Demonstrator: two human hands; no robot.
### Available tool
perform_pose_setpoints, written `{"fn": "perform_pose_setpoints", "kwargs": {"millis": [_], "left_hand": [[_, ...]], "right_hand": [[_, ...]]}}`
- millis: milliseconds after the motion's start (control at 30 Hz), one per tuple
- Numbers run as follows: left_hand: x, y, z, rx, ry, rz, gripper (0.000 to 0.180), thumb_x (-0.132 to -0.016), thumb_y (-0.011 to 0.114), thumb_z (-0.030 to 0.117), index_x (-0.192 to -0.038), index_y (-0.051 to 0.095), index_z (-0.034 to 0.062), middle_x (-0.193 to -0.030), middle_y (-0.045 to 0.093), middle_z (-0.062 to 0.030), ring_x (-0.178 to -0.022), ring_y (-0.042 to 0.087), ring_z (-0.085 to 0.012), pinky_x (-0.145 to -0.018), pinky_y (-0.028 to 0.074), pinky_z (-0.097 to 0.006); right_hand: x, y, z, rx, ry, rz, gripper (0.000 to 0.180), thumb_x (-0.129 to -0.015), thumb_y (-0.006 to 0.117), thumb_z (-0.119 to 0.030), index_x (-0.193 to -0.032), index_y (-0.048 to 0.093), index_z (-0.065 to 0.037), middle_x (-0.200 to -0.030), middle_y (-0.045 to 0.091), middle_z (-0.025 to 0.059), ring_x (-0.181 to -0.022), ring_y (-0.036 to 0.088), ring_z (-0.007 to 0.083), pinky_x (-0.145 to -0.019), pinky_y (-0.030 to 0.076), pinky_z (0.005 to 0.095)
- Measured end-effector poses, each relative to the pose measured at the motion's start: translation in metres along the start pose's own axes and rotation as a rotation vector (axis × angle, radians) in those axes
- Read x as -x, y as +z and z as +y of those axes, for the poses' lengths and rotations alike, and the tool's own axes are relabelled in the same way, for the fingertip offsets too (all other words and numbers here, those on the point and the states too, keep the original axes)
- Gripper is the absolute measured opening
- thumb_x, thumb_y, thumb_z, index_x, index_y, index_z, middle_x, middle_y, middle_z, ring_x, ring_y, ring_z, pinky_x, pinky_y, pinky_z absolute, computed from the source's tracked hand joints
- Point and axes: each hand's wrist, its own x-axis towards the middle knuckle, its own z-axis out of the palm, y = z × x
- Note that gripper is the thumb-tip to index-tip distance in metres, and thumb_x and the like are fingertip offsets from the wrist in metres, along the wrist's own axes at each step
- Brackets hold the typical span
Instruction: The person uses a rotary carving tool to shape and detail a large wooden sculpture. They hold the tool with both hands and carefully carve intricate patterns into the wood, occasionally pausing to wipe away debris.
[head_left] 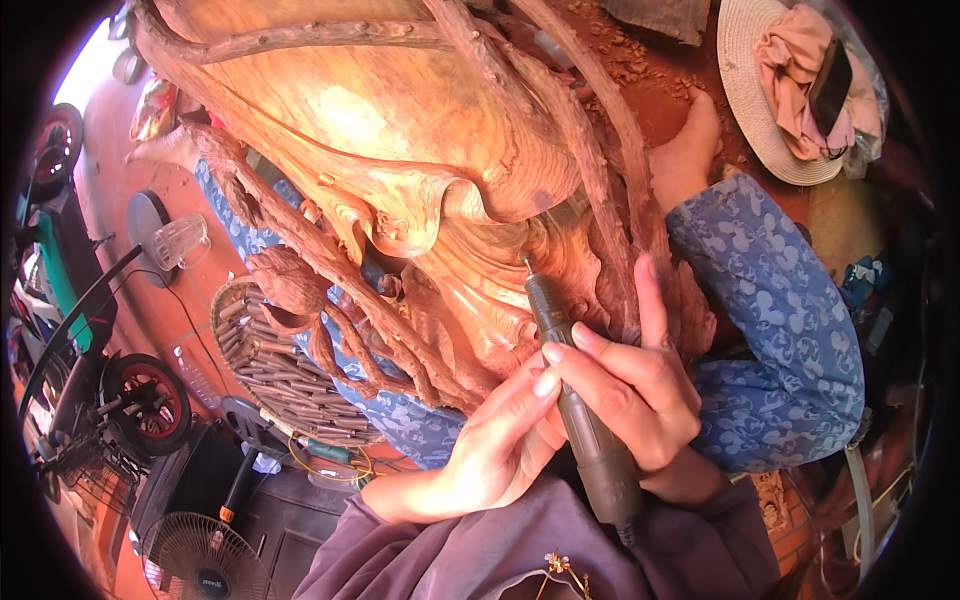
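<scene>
Left hand point(508, 432) and right hand point(640, 398) are both pinched around the rotary carving tool point(590, 440), root-wood sculpture point(400, 165) just ahead of them. Can't tell if the bit point(528, 264) touches. I'd worry about it skipping off those curled ridges point(458, 192) and gouging the sculpture if that fingertip grip slackens.

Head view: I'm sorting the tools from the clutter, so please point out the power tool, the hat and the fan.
Power tool point(592, 437), head view: middle of its body.
Hat point(741, 92), head view: brim, left side.
Fan point(205, 558), head view: front grille.
</scene>
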Motion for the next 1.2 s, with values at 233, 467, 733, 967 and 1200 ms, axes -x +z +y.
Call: {"fn": "perform_pose_setpoints", "kwargs": {"millis": [233,467,733,967,1200], "left_hand": [[-0.003,-0.008,-0.001,0.209,0.045,-0.108,0.046,-0.106,0.036,0.024,-0.143,0.03,-0.0017,-0.133,0.051,-0.0158,-0.125,0.05,-0.0247,-0.107,0.037,-0.041],[0.004,0.0,0.003,0.106,0.03,0.011,0.045,-0.105,0.037,0.025,-0.142,0.031,-0.0003,-0.132,0.051,-0.0148,-0.123,0.051,-0.0238,-0.106,0.038,-0.041],[0.002,-0.002,0.0,0.189,-0.007,0.058,0.041,-0.105,0.039,0.024,-0.138,0.037,0.0006,-0.128,0.054,-0.0149,-0.119,0.053,-0.0241,-0.103,0.04,-0.041],[0.001,0.0,0.001,0.191,-0.004,0.048,0.043,-0.105,0.039,0.024,-0.14,0.036,0.0003,-0.129,0.053,-0.0145,-0.12,0.053,-0.0241,-0.104,0.039,-0.041],[0.004,-0.003,0.001,0.176,0.023,0.021,0.043,-0.105,0.039,0.024,-0.141,0.034,0.0006,-0.131,0.051,-0.0143,-0.123,0.05,-0.0235,-0.105,0.037,-0.04]], "right_hand": [[0.005,0.006,-0.007,0.028,0.041,0.01,0.019,-0.077,0.073,-0.008,-0.095,0.076,-0.002,-0.101,0.064,0.0103,-0.115,0.055,0.0543,-0.096,0.045,0.0651],[0.004,0.007,-0.004,0.005,-0.003,0.014,0.018,-0.079,0.073,-0.011,-0.094,0.075,-0.003,-0.1,0.065,0.0085,-0.111,0.056,0.0502,-0.098,0.041,0.0684],[0.002,0.008,0.003,0.064,-0.072,0.038,0.018,-0.084,0.071,-0.016,-0.093,0.074,-0.001,-0.089,0.062,0.0085,-0.087,0.068,0.0226,-0.096,0.047,0.0686],[0.003,0.007,-0.002,0.02,-0.008,0.027,0.02,-0.079,0.072,-0.012,-0.097,0.075,-0.003,-0.1,0.065,0.0092,-0.11,0.058,0.0478,-0.096,0.045,0.066],[0.002,0.007,-0.004,0.045,-0.03,0.004,0.016,-0.083,0.071,-0.014,-0.093,0.075,-0.002,-0.093,0.064,0.0075,-0.098,0.063,0.0327,-0.097,0.044,0.0691]]}}
